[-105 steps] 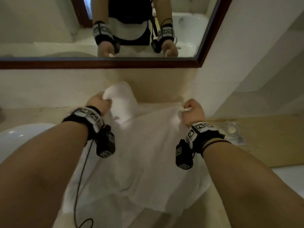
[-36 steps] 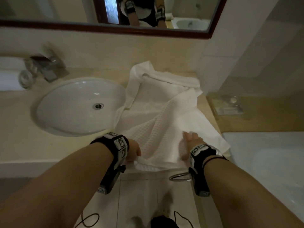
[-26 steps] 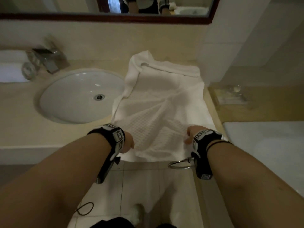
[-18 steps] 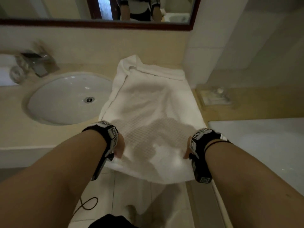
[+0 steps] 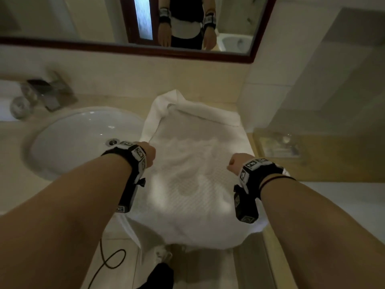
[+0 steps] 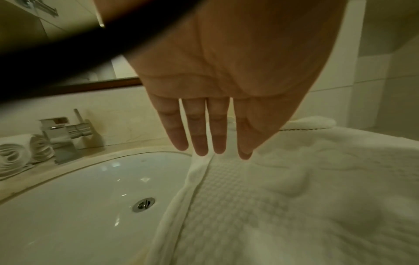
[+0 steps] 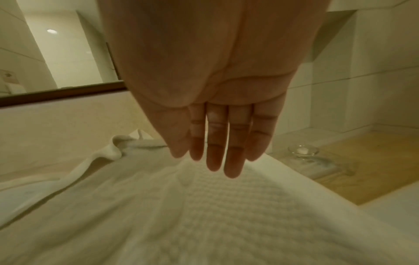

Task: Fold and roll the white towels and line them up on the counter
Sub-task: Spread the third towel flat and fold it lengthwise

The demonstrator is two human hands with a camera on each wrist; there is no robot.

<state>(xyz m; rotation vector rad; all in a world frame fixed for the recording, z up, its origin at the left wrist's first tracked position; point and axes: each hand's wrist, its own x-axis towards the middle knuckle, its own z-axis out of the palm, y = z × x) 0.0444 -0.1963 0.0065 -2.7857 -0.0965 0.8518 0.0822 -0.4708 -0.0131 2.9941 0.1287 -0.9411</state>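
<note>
One white waffle-weave towel (image 5: 195, 180) lies spread lengthwise on the beige counter (image 5: 12, 163), to the right of the sink. Its near end hangs over the counter's front edge and its far end is bunched against the wall. My left hand (image 5: 149, 152) hovers over the towel's left hem. In the left wrist view the left hand (image 6: 211, 138) has straight fingers pointing down at the towel (image 6: 294, 197) and holds nothing. My right hand (image 5: 235, 163) is over the towel's right side. The right wrist view shows the right hand (image 7: 217, 147) flat and empty above the towel (image 7: 204, 215).
A white oval sink (image 5: 83, 140) with a chrome faucet (image 5: 50, 92) sits left of the towel. Rolled white towels (image 6: 20, 156) stand behind the faucet. A glass dish (image 7: 302, 150) rests on the wooden ledge at right, with a white bathtub rim (image 5: 343, 205) below. A mirror (image 5: 125, 46) hangs above.
Both hands let go of the towel's near end at the counter's front edge and moved forward over its middle, fingers now straight. The towel lies flatter, its end draped over the edge.
</note>
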